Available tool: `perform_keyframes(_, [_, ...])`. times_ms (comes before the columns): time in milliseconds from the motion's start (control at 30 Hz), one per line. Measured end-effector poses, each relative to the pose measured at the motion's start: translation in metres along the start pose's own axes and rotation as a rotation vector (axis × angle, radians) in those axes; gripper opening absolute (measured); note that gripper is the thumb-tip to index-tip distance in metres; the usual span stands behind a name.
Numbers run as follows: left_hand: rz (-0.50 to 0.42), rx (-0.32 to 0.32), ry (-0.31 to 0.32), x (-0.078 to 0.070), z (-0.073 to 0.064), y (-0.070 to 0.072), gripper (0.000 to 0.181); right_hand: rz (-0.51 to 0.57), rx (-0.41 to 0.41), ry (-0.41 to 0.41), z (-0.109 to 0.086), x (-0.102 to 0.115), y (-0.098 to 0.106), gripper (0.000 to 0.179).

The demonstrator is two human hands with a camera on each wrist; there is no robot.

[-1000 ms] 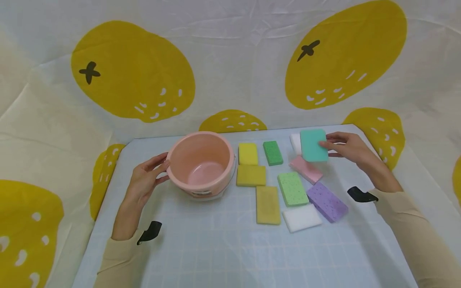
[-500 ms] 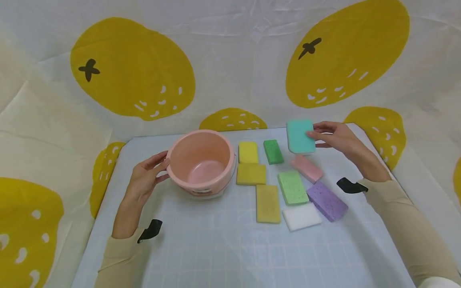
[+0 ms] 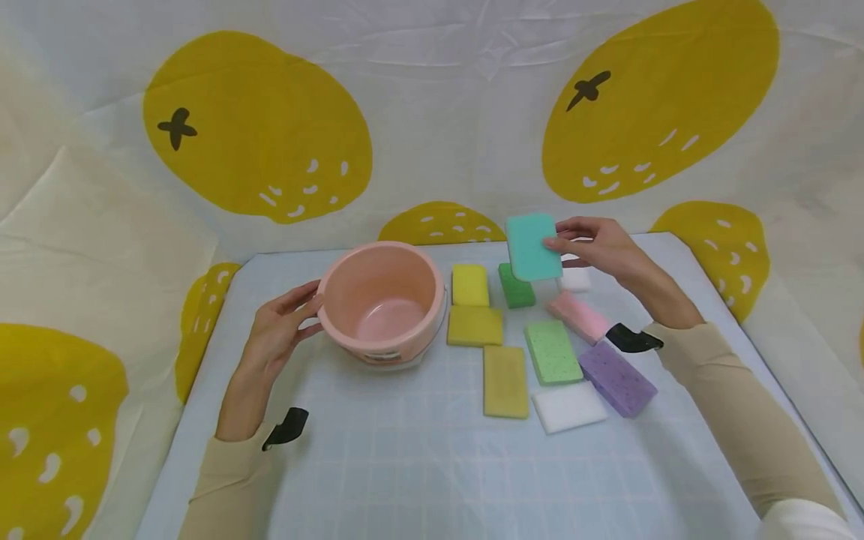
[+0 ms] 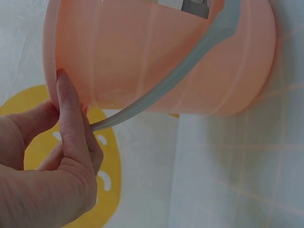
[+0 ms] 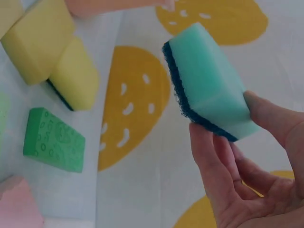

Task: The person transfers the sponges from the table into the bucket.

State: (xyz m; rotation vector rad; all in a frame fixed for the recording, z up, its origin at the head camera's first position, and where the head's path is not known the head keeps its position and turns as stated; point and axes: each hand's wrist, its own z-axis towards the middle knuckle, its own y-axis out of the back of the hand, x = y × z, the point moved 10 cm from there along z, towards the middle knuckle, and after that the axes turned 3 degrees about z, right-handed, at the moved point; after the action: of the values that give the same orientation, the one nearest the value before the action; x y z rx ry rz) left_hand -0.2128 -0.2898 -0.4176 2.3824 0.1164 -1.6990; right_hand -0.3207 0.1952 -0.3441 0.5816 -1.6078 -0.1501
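Note:
My left hand [image 3: 280, 330] pinches the left rim of a pink bucket [image 3: 381, 300], thumb on one side of the wall and fingers on the other. In the left wrist view the bucket's grey handle [image 4: 166, 85] slants down along its side, its end close behind the fingers. My right hand [image 3: 597, 244] holds a turquoise sponge [image 3: 533, 247] by its right edge, raised above the back of the table. The right wrist view shows a dark scouring layer [image 5: 178, 90] on that sponge, with the thumb on the foam side and fingertips against the dark side.
Right of the bucket lie a bright yellow sponge [image 3: 469, 285], two darker yellow ones [image 3: 475, 325] [image 3: 505, 381], a green sponge [image 3: 517, 289], a light green one [image 3: 553, 352], a pink one [image 3: 578, 315], a purple one [image 3: 617, 379] and white ones [image 3: 570, 407] [image 3: 575, 280].
My right hand has carried the turquoise sponge left and slightly up, from above the rear white sponge to over the green one. The left hand has stayed at the bucket's rim.

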Motion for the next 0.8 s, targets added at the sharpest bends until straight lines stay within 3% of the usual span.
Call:
perform_keyframes(633, [-0.009,-0.006,0.005,0.001,0.003,0.001,0.055,0.073,0.115,0.098,0.019,0.059,-0.065,0.052])
perform_keyframes(800, [-0.046,0.021,-0.011,0.001,0.003,0.001,0.058,0.094,0.168,0.128,0.024,0.077,-0.087,0.051])
